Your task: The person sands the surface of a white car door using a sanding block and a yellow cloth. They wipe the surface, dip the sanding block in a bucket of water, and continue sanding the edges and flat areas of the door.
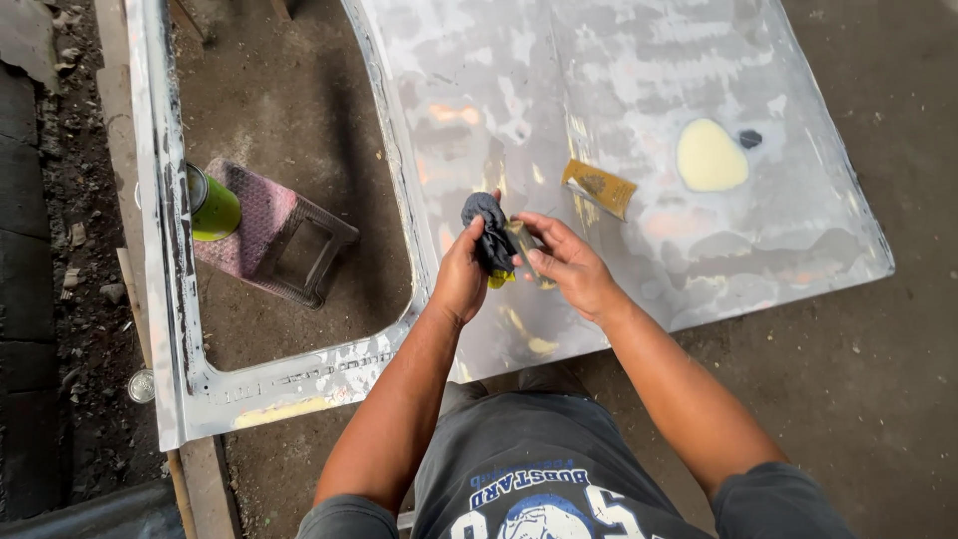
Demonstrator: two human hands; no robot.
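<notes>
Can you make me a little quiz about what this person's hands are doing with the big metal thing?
1. True or false: the left hand grips a dark cloth.
2. What does the right hand hold against the cloth? A) a thin scraper blade smeared with yellow B) a hammer C) a paintbrush
3. Fill in: the pale yellow blob of putty lies on the bare metal ____, to the right of a small yellowish card.

Key: 1 true; 2 A; 3 panel.
</notes>
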